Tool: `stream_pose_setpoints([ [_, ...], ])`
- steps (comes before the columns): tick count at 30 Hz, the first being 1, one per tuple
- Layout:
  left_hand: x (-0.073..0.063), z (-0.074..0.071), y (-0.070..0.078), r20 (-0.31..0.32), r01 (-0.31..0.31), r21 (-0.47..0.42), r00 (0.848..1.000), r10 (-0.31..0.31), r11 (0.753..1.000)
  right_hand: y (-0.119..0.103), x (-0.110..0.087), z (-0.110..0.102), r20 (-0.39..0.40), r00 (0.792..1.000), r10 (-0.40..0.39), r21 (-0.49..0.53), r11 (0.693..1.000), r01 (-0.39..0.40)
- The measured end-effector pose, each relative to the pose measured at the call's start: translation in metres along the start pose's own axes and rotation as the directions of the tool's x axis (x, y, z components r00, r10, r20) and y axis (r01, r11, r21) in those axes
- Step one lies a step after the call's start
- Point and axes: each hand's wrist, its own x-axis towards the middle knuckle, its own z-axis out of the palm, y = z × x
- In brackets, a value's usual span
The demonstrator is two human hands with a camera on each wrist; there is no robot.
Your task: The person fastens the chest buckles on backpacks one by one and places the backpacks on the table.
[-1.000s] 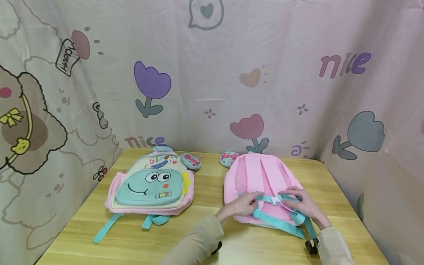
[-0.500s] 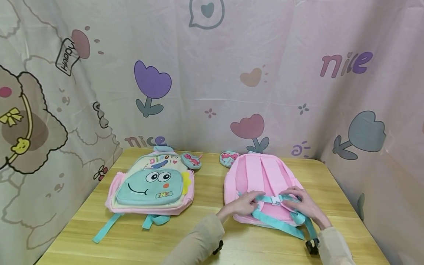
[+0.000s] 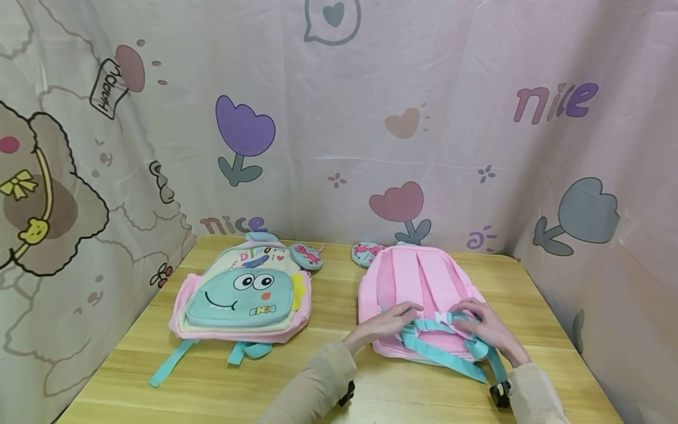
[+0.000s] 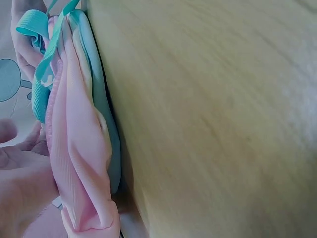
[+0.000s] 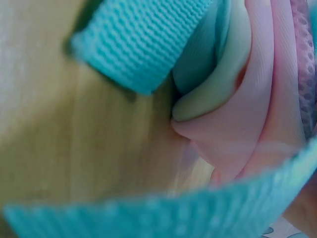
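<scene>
A pink backpack (image 3: 404, 277) lies back side up on the table, its padded straps on top. Turquoise webbing (image 3: 433, 325) with a white buckle (image 3: 442, 318) runs across its lower back. My left hand (image 3: 388, 325) is over the backpack's lower left, fingers loosely spread beside the webbing. On the other side, my right hand (image 3: 488, 327) pinches the webbing just right of the buckle. In the left wrist view the backpack's pink side (image 4: 81, 148) lies along the hand. Loose turquoise webbing (image 5: 143, 44) fills much of the right wrist view and hides the right fingers.
A second backpack (image 3: 238, 300) with a smiling dinosaur face lies front up on the left, turquoise straps trailing forward. Round dinosaur pouches (image 3: 306, 257) sit beside each bag. The wooden table (image 3: 333, 294) meets a printed curtain (image 3: 328, 118) behind.
My left fingers have loosened and shifted slightly up from the webbing, which now sags lower on the left side of the buckle. The right hand stays almost still.
</scene>
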Motion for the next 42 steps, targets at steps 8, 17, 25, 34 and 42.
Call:
stream_pose_setpoints([
  [8, 0.004, -0.002, 0.0, -0.052, 0.014, -0.092, 0.998, -0.019, 0.996, 0.0, 0.0, 0.001, 0.008, 1.0, 0.017, -0.01, 1.0, -0.017],
  [17, 0.002, -0.002, -0.004, -0.028, -0.013, -0.133, 1.0, 0.009, 0.991, 0.0, 0.0, 0.001, 0.004, 1.0, 0.028, -0.008, 1.0, -0.028],
  [25, 0.003, -0.006, -0.009, 0.0, -0.083, -0.271, 0.996, 0.086, 0.959, 0.0, 0.0, 0.002, -0.001, 1.0, -0.001, -0.006, 1.0, 0.001],
  [34, -0.001, -0.008, -0.007, -0.001, -0.125, -0.309, 0.991, 0.131, 0.943, -0.001, 0.0, 0.005, -0.023, 1.0, 0.01, -0.054, 0.998, -0.012],
  [42, -0.004, -0.005, -0.003, -0.013, -0.138, -0.281, 0.99, 0.14, 0.95, -0.002, 0.001, 0.01, -0.058, 0.998, 0.008, -0.09, 0.996, -0.013],
])
